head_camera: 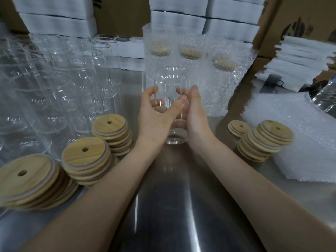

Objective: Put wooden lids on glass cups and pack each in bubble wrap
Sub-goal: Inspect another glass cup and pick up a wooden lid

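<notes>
A clear glass cup (171,79) stands upright on the steel table (172,206) at the centre, with no lid on it. My left hand (156,113) curls round its left side, thumb across the front. My right hand (195,113) grips its right side. Stacks of wooden lids (85,157) with a centre hole lie at the left, and a smaller stack of wooden lids (265,140) at the right. A pile of bubble wrap sheets (294,135) lies at the right. Three wrapped cups (190,51) with lids stand behind the held cup.
Many bare glass cups (54,84) crowd the left side of the table. White boxes (178,20) and cardboard cartons (300,15) are stacked at the back. A heap of white foam sheets (298,62) and a small dark mug (272,80) sit at the far right.
</notes>
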Demonstrator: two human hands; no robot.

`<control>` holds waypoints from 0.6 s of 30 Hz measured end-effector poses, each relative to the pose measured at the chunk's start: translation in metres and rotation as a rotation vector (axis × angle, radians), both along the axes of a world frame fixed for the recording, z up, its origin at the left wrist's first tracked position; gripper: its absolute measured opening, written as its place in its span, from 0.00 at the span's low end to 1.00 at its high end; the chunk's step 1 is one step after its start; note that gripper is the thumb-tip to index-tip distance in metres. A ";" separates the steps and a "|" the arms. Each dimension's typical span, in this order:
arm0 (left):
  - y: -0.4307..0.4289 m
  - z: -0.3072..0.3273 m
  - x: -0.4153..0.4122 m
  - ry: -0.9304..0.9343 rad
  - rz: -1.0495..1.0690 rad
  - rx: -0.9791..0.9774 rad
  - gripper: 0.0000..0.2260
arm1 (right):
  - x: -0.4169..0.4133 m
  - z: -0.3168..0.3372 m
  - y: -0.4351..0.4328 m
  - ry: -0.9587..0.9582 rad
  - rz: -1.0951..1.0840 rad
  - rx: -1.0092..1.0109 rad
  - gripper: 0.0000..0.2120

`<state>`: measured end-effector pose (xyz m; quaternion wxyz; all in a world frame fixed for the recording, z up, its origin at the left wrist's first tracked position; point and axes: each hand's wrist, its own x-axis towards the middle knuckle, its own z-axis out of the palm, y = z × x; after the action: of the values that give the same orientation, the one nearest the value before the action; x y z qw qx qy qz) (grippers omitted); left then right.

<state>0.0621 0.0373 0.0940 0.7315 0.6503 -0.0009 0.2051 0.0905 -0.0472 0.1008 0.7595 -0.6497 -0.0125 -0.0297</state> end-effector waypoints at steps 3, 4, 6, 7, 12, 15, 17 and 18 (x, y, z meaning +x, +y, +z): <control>0.001 -0.002 0.002 -0.026 -0.025 -0.028 0.30 | 0.001 0.004 -0.006 0.022 0.036 0.045 0.24; 0.001 -0.002 0.003 -0.021 -0.033 -0.029 0.28 | 0.002 0.003 -0.008 0.022 0.042 0.045 0.24; 0.003 0.000 0.002 -0.011 -0.058 -0.053 0.25 | 0.003 0.002 -0.011 0.025 0.064 0.049 0.25; 0.004 0.001 0.001 -0.005 -0.073 -0.073 0.25 | 0.002 0.002 -0.012 0.031 0.080 0.057 0.25; 0.005 0.003 -0.003 0.022 -0.200 -0.204 0.17 | 0.000 0.006 -0.019 0.095 0.168 0.172 0.26; 0.004 0.005 -0.005 0.067 -0.245 -0.215 0.13 | -0.002 0.009 -0.020 0.139 0.208 0.227 0.25; 0.002 0.005 -0.006 0.087 -0.262 -0.224 0.09 | -0.002 0.009 -0.020 0.153 0.211 0.223 0.25; 0.001 0.005 -0.006 0.089 -0.269 -0.215 0.08 | -0.002 0.009 -0.019 0.151 0.205 0.228 0.25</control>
<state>0.0565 0.0387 0.0986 0.8171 0.5706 -0.0334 0.0754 0.0889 -0.0666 0.1098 0.8260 -0.5552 -0.0181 0.0959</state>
